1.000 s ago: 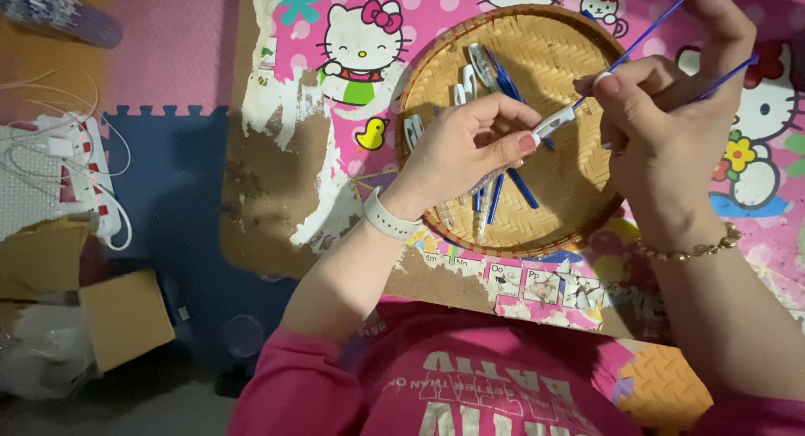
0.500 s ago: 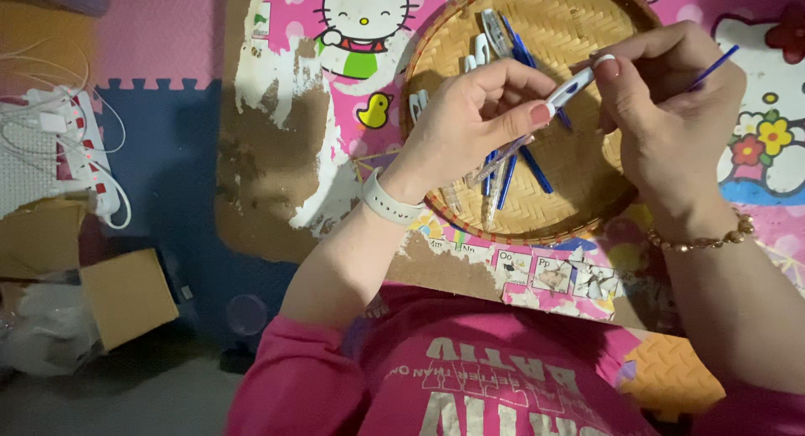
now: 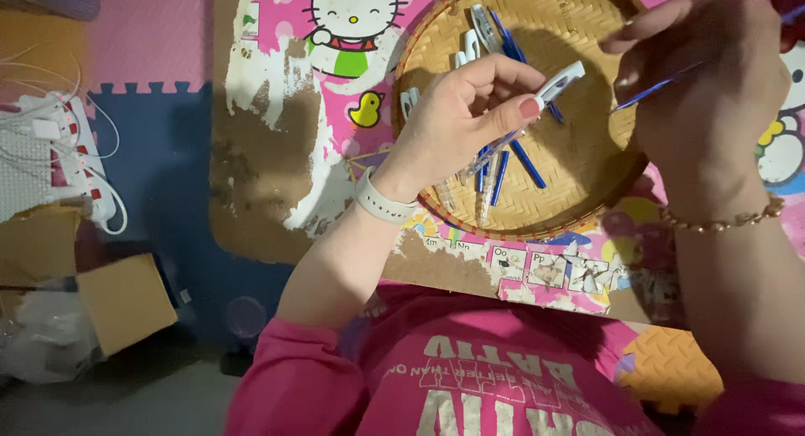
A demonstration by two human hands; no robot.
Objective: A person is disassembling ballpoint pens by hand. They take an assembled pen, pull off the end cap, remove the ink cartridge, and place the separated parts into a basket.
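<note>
Over the round woven basket (image 3: pixel 579 193), the left hand (image 3: pixel 457 121) pinches a clear pen tube with a white cap (image 3: pixel 560 80). The right hand (image 3: pixel 713 92) pinches a thin blue refill (image 3: pixel 662 85). They are apart. More pen parts (image 3: pixel 503 163) wait in the basket.

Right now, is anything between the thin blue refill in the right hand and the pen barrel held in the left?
Nothing visible. The left hand holds the pen barrel above the woven tray; the right hand holds the blue refill a short way off, with only open air between them.
</note>
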